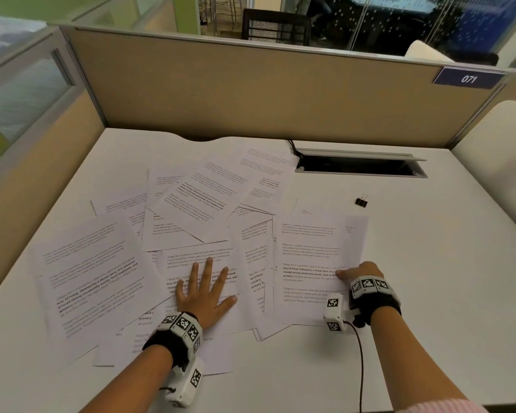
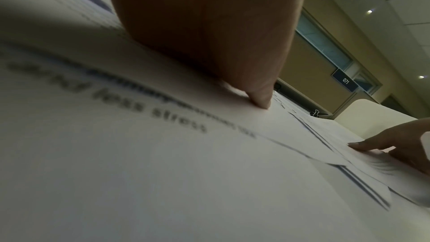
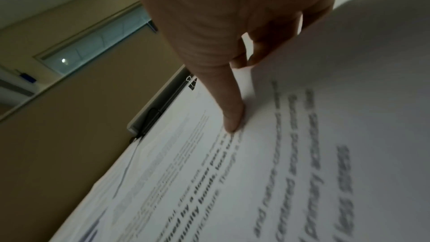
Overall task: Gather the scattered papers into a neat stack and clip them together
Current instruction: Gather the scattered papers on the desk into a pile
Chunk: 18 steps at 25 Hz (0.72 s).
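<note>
Several printed white sheets (image 1: pixel 191 201) lie scattered and overlapping across the left and middle of the white desk (image 1: pixel 444 278). My left hand (image 1: pixel 204 289) lies flat with fingers spread on a sheet (image 1: pixel 197 257) near the front; in the left wrist view its thumb (image 2: pixel 260 97) presses the paper (image 2: pixel 139 154). My right hand (image 1: pixel 356 274) holds the right edge of a small pile of sheets (image 1: pixel 307 248), thumb on top (image 3: pixel 232 120), fingers curled at the edge (image 3: pixel 251 58). A black binder clip (image 1: pixel 361 201) (image 2: pixel 315 113) (image 3: pixel 191 83) lies alone beyond the pile.
A cable hatch (image 1: pixel 361 163) with a raised lid is set into the desk at the back right. Beige partition walls (image 1: pixel 251 90) close the back and left sides, with a blue sign 071 (image 1: pixel 468 79). A thin cable (image 1: pixel 360 362) hangs from my right wrist.
</note>
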Available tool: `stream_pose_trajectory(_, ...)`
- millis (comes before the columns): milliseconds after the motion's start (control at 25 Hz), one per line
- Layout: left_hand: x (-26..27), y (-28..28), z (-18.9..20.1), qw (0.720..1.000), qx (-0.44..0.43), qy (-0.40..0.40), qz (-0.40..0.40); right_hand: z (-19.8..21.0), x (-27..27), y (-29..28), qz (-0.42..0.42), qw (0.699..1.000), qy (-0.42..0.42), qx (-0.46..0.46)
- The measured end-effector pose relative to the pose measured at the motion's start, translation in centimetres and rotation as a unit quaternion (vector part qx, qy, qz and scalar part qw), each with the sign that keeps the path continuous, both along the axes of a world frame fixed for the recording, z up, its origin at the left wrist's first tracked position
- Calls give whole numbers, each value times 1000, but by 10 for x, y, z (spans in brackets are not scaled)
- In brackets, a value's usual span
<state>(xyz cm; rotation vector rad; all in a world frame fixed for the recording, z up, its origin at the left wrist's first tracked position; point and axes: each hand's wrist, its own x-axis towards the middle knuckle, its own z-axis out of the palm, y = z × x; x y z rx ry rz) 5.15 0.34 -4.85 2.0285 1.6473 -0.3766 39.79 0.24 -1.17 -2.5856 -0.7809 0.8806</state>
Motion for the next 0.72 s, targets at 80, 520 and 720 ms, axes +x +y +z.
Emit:
stream_pose_trajectory(80, 0, -1, 1, 1000, 0, 4, 2, 4, 5, 2, 18, 999, 0, 38)
stream_pose_trajectory(520, 25, 17, 45, 996, -16, -64, 60, 47, 48, -34, 52, 945, 18, 323)
stream_pose_trajectory(720, 86, 33, 86, 842, -168, -440, 262, 70, 20, -33, 53, 892, 186, 409)
